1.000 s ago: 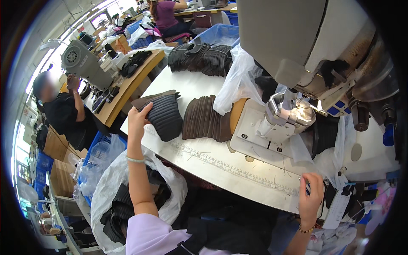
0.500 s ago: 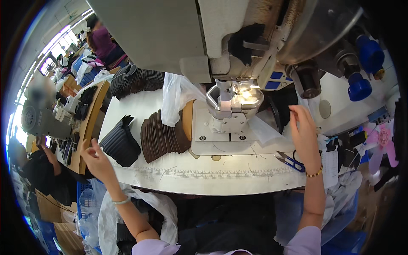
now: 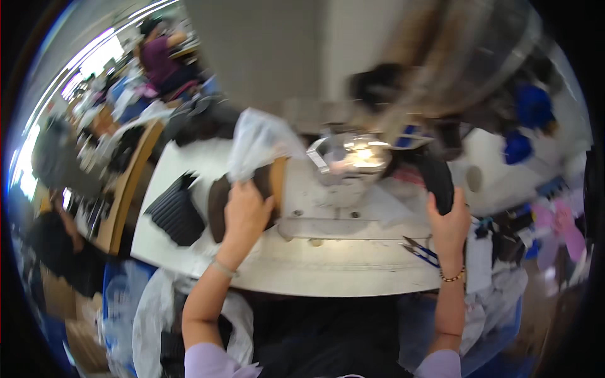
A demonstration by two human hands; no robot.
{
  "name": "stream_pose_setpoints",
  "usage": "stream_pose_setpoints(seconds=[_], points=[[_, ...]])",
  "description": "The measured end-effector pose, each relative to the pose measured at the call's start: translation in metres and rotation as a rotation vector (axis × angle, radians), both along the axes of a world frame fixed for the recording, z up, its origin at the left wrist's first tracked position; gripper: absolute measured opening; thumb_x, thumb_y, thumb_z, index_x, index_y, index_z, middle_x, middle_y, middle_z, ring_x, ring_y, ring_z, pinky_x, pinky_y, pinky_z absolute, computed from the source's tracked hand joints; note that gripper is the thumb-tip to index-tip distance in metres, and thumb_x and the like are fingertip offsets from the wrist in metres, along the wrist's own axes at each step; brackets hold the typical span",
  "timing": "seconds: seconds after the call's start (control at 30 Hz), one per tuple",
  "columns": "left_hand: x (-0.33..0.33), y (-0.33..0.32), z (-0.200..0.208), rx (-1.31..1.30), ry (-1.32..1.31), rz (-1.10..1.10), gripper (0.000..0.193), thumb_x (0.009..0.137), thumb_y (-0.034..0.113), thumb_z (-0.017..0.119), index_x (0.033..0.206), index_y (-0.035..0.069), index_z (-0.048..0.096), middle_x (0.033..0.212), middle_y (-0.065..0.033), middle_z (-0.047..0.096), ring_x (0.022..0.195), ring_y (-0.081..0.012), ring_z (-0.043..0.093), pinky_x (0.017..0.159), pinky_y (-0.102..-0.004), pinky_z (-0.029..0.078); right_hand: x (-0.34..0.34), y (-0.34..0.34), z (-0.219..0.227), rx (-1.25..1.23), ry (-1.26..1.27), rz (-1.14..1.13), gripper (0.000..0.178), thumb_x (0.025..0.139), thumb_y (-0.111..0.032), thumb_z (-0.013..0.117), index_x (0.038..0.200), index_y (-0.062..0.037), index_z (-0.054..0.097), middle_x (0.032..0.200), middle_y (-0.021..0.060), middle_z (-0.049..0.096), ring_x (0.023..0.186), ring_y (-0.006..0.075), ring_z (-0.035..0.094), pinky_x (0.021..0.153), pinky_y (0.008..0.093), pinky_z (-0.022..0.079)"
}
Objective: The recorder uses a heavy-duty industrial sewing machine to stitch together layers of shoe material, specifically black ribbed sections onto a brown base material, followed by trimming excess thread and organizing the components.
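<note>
My left hand (image 3: 244, 213) rests over a stack of dark brown pleated pieces (image 3: 217, 205) left of the sewing machine. Its thumb is apart from the fingers, and the fingertips touch the stack. On the right, my right hand (image 3: 449, 223) grips the near end of a curved black piece (image 3: 435, 179) between thumb and fingers. The sewing machine's lit needle area (image 3: 359, 156) lies between my hands, blurred. Blue-handled thread snips (image 3: 421, 253) lie on the table just left of my right wrist. A black ribbed piece (image 3: 176, 211) lies left of the brown stack.
A white plastic bag (image 3: 261, 142) lies behind the brown stack. Dark pieces (image 3: 201, 120) are piled at the table's far left. A pink fan (image 3: 561, 223) stands at the right. Other people work at the left, one in a purple top (image 3: 159, 60).
My left hand has moved right, from beside the black ribbed piece onto the brown stack. The right hand has lowered slightly and taken hold of the black piece. The view has shifted and blurred.
</note>
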State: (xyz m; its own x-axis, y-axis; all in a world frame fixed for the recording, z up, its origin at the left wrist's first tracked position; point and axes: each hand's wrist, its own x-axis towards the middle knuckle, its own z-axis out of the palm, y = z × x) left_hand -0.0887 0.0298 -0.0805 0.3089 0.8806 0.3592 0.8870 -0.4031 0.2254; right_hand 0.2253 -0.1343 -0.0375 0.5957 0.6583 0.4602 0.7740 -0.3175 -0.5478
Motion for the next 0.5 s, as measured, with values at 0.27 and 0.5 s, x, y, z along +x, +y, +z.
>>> stream_pose_setpoints(seconds=[0.27,0.5], points=[[0.006,0.010,-0.009,0.159,0.251,0.101,0.031,0.082,0.027,0.068,0.091,0.000,0.056,0.094,-0.0152,0.057,0.086,-0.0311,0.064,0.066,-0.0390,0.054,-0.036,-0.030,0.029,0.657,0.251,0.322,0.051,0.079,-0.006,0.076,0.124,-0.0018,0.053,0.109,0.0102,0.063,0.092,0.0195,0.064,0.084,0.0306,0.050],[0.003,-0.008,0.003,0.269,0.094,-0.009,0.018,0.082,0.010,0.063,0.091,-0.001,0.052,0.090,-0.0150,0.056,0.080,-0.0331,0.060,0.068,-0.0365,0.051,-0.033,-0.051,0.042,0.461,0.319,0.618,0.037,0.086,-0.009,0.071,0.119,0.0001,0.058,0.109,0.0110,0.067,0.098,0.0163,0.065,0.085,0.0274,0.050]])
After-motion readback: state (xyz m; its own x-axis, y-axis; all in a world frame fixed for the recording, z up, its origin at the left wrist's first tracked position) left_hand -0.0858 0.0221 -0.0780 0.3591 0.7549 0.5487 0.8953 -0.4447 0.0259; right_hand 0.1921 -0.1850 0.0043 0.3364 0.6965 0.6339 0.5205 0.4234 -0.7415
